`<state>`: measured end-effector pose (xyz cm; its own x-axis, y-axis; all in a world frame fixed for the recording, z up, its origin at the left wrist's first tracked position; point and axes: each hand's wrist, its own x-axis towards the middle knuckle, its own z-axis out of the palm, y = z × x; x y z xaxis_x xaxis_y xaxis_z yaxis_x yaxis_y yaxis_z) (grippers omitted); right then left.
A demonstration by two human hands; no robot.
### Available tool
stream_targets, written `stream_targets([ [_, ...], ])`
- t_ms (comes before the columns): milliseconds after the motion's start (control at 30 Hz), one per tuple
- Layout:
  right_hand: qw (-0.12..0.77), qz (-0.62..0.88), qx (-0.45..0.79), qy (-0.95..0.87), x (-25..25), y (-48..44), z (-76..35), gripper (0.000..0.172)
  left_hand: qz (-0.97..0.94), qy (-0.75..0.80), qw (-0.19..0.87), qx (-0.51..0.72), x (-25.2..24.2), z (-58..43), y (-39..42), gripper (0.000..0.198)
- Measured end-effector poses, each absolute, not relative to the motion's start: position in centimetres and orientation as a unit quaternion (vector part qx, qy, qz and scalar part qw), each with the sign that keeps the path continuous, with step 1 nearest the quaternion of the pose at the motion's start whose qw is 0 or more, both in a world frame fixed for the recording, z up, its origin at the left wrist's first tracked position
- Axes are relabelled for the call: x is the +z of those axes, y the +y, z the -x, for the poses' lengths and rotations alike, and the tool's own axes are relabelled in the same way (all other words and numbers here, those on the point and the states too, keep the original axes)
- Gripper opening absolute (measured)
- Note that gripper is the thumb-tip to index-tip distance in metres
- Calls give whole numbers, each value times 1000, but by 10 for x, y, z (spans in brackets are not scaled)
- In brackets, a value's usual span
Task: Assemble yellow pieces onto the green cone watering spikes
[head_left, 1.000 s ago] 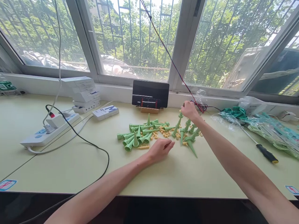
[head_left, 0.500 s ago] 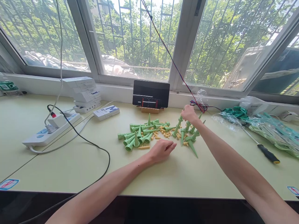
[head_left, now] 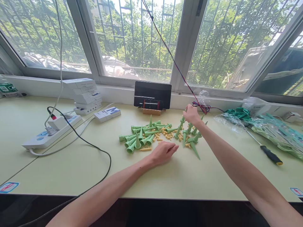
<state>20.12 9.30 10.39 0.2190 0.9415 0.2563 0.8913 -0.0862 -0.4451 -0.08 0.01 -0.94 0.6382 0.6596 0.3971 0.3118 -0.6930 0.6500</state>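
Note:
My right hand (head_left: 192, 115) is closed round the upper end of a green plastic spike (head_left: 179, 128), which leans among other green spikes. Its fingertips are partly hidden behind the hand. Below and around it stand and lie several green spikes with collars (head_left: 194, 149), their thin tips pointing various ways. My left hand (head_left: 164, 152) rests on the table with its fingers curled in; whatever may be inside is hidden. Beyond it lies a heap of hollow green cones (head_left: 131, 142), a few upright. Small yellow pegs (head_left: 168, 135) are scattered between the two groups.
A tablet (head_left: 152, 91) with a phone (head_left: 152, 104) before it stands at the window. At left are a power strip (head_left: 40, 138), a black cable (head_left: 94, 145) and white boxes (head_left: 86, 97). A screwdriver (head_left: 271, 154) and plastic bags (head_left: 279, 134) lie at right.
The view has shifted very slightly. Both hands hold almost the same places, with my right hand still on the green spike.

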Motion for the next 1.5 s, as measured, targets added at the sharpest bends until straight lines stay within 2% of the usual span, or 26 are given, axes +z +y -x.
stream_targets([
  [167,375,656,-50,-654,112,81,-196,30,-864,282,262,324,-8,0,0,45],
  [333,478,488,-117,-721,96,40,-166,16,-872,280,255,311,-5,0,-4,40],
  [433,455,432,-106,-771,64,18,-147,15,-881,261,264,294,-4,1,-8,32],
  [533,424,438,-53,-791,28,12,-137,18,-894,221,262,288,-5,2,-9,29],
  [633,447,448,13,-774,2,15,-136,17,-899,192,258,299,-7,2,-11,31],
  [767,461,454,66,-760,-14,17,-137,18,-898,176,259,309,-6,0,-15,32],
  [900,406,407,87,-814,-18,20,-132,22,-902,156,269,300,-2,-2,-21,32],
  [1267,305,303,-42,-902,-23,32,-112,42,-899,124,291,302,2,-3,-34,33],
  [1500,277,274,-72,-918,-24,34,-105,34,-903,125,262,316,2,-5,-37,34],
])
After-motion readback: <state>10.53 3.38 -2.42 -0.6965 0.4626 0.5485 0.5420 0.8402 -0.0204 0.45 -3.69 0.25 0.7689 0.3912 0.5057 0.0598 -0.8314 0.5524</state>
